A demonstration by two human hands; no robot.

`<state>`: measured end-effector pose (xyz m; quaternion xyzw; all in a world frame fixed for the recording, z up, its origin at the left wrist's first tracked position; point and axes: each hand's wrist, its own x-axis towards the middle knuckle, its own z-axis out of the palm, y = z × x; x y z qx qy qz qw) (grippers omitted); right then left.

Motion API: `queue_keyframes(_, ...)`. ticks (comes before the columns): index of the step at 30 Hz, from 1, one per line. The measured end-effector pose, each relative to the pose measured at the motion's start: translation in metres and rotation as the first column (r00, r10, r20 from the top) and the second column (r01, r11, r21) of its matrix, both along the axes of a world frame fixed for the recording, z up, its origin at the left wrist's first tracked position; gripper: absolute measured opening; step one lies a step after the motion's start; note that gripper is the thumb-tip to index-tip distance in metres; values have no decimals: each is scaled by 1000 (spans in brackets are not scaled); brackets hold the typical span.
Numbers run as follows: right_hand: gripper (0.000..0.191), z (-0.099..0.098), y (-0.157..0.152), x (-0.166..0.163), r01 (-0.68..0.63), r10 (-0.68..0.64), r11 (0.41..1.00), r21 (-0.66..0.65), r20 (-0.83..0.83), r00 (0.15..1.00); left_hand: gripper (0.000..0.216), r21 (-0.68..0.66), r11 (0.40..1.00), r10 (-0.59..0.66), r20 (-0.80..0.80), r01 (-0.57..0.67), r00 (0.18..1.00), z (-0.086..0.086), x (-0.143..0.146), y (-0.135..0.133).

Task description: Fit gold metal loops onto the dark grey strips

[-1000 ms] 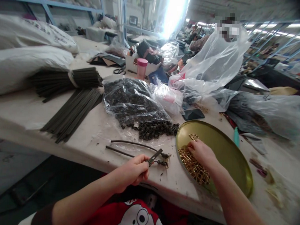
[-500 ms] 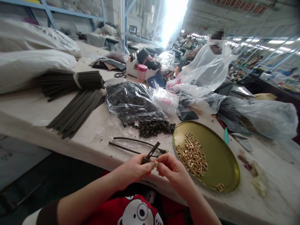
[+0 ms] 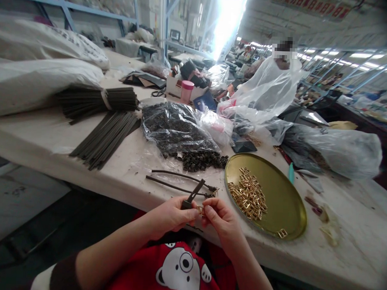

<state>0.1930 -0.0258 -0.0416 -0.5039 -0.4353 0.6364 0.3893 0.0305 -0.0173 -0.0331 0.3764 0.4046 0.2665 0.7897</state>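
My left hand is closed round a short dark strap that sticks up and away from it. My right hand pinches a small gold buckle right against the strap's lower end, the two hands touching at the table's near edge. Just beyond them lie two finished dark straps with gold ends. To the right sits a round gold tray with a heap of gold buckles in its left half and one loose buckle near its front rim.
A clear bag of small dark loops spills a pile behind the straps. Bundles of long dark strips lie at left beside white sacks. Plastic bags, a pink cup and another person fill the back right.
My right hand left the buckle heap in the tray and came across to my left hand with one buckle. It now holds the buckle against the strap's end.
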Motion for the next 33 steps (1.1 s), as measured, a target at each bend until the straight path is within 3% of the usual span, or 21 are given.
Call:
queue_keyframes(6, 24, 3, -4, -3, -35, 29, 998, 55, 102, 994, 28, 22, 1000, -3, -75, 4, 997, -4, 2, 1)
queue_keyframes(11, 24, 1, -4, -5, -73, 73, 997, -3, 31, 997, 25, 69, 997, 39, -209, -25, 977, -7, 3, 5)
queue_keyframes(16, 24, -6, -1, -8, -13, 13, 1000, -18, -12, 1000, 19, 136, 989, 89, -268, -54, 959, -9, 5, 9)
queue_keyframes(22, 26, -7, 0, -10, 94, -102, 993, -70, -124, 987, 20, 94, 991, 116, -179, -100, 977, -6, 7, 11)
queue_keyframes(28, 25, -7, 0, -8, 224, -226, 974, -32, -75, 971, 34, 205, 979, 33, -131, -5, 991, -4, 6, 12)
queue_keyframes(31, 23, -3, 3, -3, 264, -262, 964, 10, -82, 961, 34, 329, 943, 38, -256, 50, 966, 3, -3, 17)
queue_keyframes(33, 19, 0, 4, 1, 250, -245, 967, 43, -97, 964, 29, 403, 901, 5, -385, 164, 923, 10, -8, 19)
